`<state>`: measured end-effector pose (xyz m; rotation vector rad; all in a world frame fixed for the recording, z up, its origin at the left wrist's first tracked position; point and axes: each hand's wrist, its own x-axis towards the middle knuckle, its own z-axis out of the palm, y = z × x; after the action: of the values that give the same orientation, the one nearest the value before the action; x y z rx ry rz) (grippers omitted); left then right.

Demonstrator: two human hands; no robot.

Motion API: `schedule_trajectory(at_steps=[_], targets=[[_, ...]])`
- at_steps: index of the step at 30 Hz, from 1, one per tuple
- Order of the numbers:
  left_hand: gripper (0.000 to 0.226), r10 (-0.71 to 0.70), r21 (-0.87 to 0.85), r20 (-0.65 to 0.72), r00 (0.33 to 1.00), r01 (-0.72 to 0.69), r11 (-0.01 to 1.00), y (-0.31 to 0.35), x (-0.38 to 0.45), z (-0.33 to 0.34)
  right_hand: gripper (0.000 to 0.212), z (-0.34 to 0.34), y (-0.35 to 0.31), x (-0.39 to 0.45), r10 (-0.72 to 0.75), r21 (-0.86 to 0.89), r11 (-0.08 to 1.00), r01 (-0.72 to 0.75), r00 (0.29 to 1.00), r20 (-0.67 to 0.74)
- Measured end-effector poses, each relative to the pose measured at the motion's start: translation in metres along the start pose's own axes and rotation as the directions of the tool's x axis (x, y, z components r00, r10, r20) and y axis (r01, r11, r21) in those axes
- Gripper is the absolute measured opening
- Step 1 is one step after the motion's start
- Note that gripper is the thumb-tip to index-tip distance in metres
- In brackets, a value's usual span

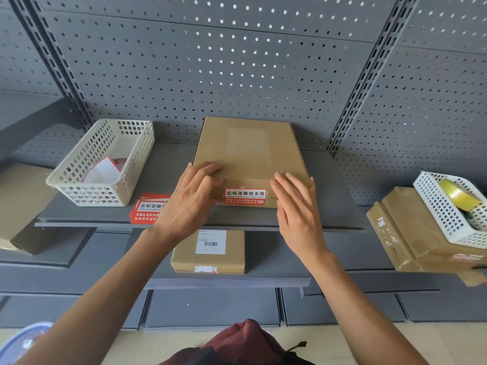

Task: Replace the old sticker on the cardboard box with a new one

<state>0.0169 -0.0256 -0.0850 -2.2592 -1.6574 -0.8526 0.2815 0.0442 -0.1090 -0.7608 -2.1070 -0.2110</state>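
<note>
Red sticker (245, 197) sits on box (250, 154) front between your flat, open hands, left (190, 198), right (297, 206); right nearer.

The cardboard box (250, 154) is plain tan; the sticker (245, 196) on its front is red with white lettering. Left of the box, a white lattice basket (102, 164); behind, grey perforated panel (210, 75).

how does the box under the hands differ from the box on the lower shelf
The upper box is larger and bears a red sticker on its front edge; the lower box is smaller, carries a white barcode label on top, and nobody touches it. Both are brown cardboard, lying flat.
</note>
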Motion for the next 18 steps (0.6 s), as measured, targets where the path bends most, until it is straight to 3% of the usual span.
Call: schedule_trajectory(at_steps=[12,18], targets=[[0.043,-0.021,0.018,-0.025,0.999,0.022,1.0,0.002,-0.003,-0.002,0.05,-0.003,-0.003,-0.003,0.054,0.034,0.998,-0.056,0.998,0.044],[0.029,-0.221,-0.167,-0.071,0.973,0.207,0.964,0.009,0.015,-0.027,0.035,-0.028,-0.011,0.02,0.303,0.202,0.923,-0.327,0.943,0.139]])
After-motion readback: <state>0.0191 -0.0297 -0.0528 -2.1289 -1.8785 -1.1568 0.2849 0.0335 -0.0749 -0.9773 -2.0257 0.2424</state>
